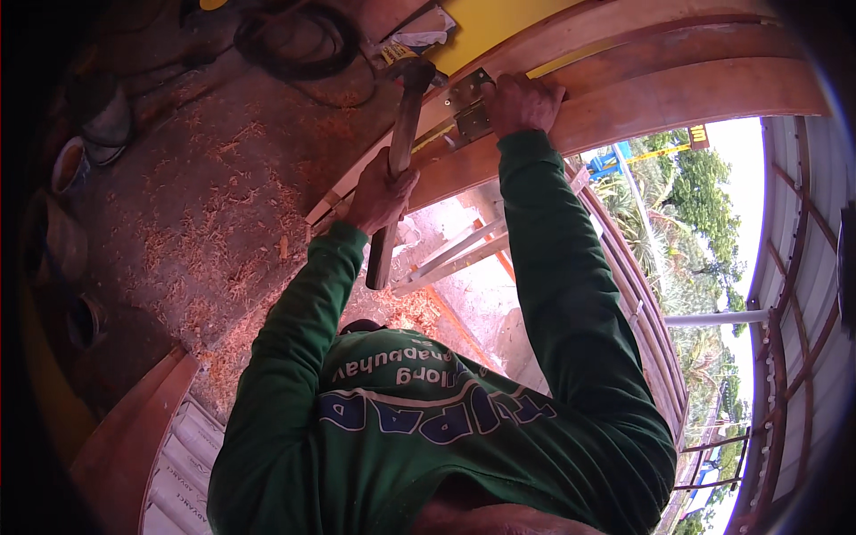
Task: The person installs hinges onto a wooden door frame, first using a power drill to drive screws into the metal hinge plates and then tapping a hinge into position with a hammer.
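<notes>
My left hand (pixel 383 192) is closed around the wooden handle of a hammer (pixel 406 129). The hammer's dark metal head is raised at the top, just left of a metal hinge (pixel 469 93). That hinge lies on the edge of a long reddish-brown wooden board (pixel 660 94). With curled fingers, my right hand (pixel 522 102) grips the hinge's right end against the wood. Part of the hinge is hidden under those fingers. A small pale piece (pixel 448 140), too small to name, shows beside the hinge's lower leaf.
Wood shavings (pixel 236 223) litter the floor on the left. A coiled black cable (pixel 299 40) lies at the upper left, with bucket-like containers (pixel 69 165) along the left rim. White stacked packages (pixel 183 464) sit lower left. Corrugated metal sheeting (pixel 802 214) stands on the right.
</notes>
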Demonstrator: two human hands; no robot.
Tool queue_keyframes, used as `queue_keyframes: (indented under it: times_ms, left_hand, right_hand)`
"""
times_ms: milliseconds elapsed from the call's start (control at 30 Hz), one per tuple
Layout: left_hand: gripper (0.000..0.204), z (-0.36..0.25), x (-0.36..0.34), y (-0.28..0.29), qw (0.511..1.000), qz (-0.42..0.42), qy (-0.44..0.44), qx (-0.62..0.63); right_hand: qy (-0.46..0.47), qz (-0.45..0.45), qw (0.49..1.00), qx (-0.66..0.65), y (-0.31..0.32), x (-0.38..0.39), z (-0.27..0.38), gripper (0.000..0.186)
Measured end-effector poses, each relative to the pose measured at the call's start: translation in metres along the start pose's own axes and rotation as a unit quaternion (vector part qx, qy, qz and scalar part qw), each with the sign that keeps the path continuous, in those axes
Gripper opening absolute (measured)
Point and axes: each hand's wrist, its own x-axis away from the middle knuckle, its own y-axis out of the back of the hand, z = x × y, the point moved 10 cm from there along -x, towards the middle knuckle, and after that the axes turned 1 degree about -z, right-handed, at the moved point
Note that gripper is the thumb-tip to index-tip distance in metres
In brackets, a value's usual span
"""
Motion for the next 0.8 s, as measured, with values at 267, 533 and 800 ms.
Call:
queue_keyframes:
  times_ms: [267, 533, 800]
  left_hand:
    - [0.02, 0.034, 0.031, -0.033, 0.919, 0.048, 0.114, 0.375]
    - [0.014, 0.05, 0.049, -0.086, 0.754, 0.182, 0.219, 0.592]
    - [0.02, 0.051, 0.044, -0.067, 0.815, 0.146, 0.19, 0.528]
  right_hand:
    - [0.029, 0.015, 0.999, 0.017, -0.011, -0.009, 0.013, 0.022]
    - [0.068, -0.009, 0.997, 0.037, -0.012, -0.006, 0.034, 0.019]
    - [0.056, 0.05, 0.995, 0.06, -0.025, -0.005, 0.047, 0.03]
